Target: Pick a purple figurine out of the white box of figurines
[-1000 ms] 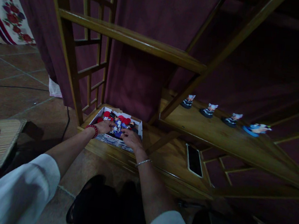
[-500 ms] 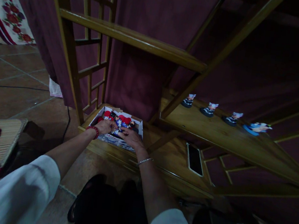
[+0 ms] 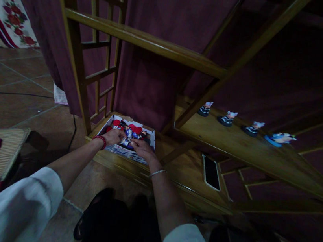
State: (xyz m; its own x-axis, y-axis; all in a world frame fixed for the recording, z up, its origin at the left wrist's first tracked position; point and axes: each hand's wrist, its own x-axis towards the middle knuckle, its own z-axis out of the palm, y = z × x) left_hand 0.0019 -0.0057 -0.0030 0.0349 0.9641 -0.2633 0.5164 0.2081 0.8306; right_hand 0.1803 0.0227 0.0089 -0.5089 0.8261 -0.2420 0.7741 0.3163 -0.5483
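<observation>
An open cardboard box (image 3: 152, 140) with white inner walls and a patterned front sits on the low wooden shelf. Inside lie several small toy figurines (image 3: 129, 132) in blue, white, red and black, among round red pieces (image 3: 138, 130). My left hand (image 3: 114, 136) reaches in from the left, its fingers closed on a small white-and-blue figurine (image 3: 125, 142). From the right, my right hand (image 3: 143, 150) has its fingertips pinched at that figurine's other side. The fingers partly cover the figurine, and its finer details are too small to make out.
Several figurines on dark and blue bases (image 3: 227, 118) stand along the raised wooden shelf (image 3: 207, 132) at right. A phone (image 3: 211, 172) lies on the lower shelf. Wooden lattice (image 3: 101, 69) and a crossbar (image 3: 148, 44) frame the box. A woven-top stool (image 3: 12, 145) bears pink cloth.
My hands have stayed over the box, with only slight finger movement around the small figurine. The right fingertips have shifted a little to the right. The whole view has moved marginally.
</observation>
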